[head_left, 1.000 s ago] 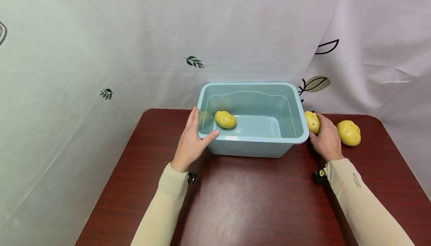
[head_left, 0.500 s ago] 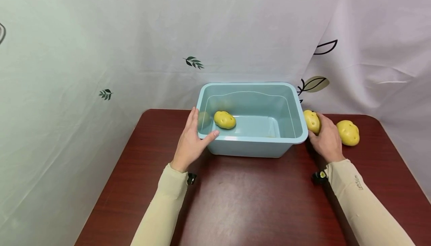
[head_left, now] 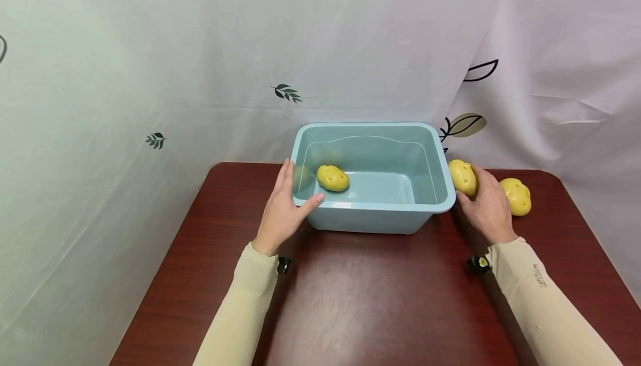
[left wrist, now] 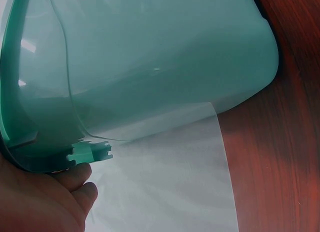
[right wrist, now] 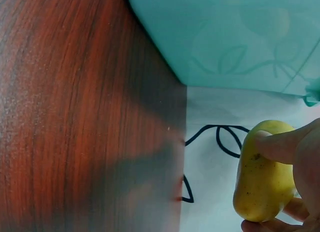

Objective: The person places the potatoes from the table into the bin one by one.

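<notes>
In the head view, a light blue plastic bin (head_left: 370, 218) stands at the back of the table, with a yellow potato (head_left: 333, 178) inside at its left. My left hand (head_left: 280, 216) rests on its front left corner, thumb across the front rim and fingers straight along the left side. In the left wrist view, fingertips (left wrist: 85, 189) lie just below the bin's rim. To the right of the bin, my right hand (head_left: 486, 202) holds a second potato (right wrist: 265, 179) between thumb and fingers. Another potato (head_left: 517, 197) lies on the table, partly hidden behind that hand.
The dark red wood-grain table (head_left: 370, 288) has rounded back corners. A white cloth (head_left: 360, 43) with leaf prints hangs behind the bin and along both sides.
My right hand has raised the held potato slightly, beside the bin's right rim. My left hand stays at the bin corner. The view has shifted a little.
</notes>
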Motion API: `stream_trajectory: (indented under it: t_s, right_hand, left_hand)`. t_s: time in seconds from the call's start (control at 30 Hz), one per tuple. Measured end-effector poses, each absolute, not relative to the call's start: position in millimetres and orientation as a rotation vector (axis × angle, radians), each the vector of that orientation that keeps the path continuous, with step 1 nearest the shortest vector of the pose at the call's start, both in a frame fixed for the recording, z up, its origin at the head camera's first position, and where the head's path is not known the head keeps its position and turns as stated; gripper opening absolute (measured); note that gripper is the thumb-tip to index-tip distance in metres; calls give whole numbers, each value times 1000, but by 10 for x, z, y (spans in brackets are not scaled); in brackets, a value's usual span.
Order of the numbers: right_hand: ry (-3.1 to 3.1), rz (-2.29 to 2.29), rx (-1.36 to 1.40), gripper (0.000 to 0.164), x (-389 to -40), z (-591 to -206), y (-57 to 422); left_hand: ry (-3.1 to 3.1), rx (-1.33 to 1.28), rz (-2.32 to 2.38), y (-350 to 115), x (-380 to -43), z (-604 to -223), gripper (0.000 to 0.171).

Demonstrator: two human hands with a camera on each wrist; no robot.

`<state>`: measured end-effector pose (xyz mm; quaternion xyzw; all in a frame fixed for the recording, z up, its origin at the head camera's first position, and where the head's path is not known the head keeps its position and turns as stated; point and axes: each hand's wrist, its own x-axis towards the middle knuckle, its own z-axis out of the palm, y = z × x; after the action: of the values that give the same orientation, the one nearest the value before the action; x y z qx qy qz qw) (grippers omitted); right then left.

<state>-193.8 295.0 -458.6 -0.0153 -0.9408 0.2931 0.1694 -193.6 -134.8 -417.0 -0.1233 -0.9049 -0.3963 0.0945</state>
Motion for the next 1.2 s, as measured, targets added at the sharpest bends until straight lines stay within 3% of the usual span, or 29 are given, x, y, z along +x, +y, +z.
stream_trajectory:
  t_s: [1.2]
  right_hand:
    - [-2547, 830, -14, 73, -1691, -4289, 2908]
  left_hand:
    - [-2695, -351, -1219, -1354, -1903, -4143, 105]
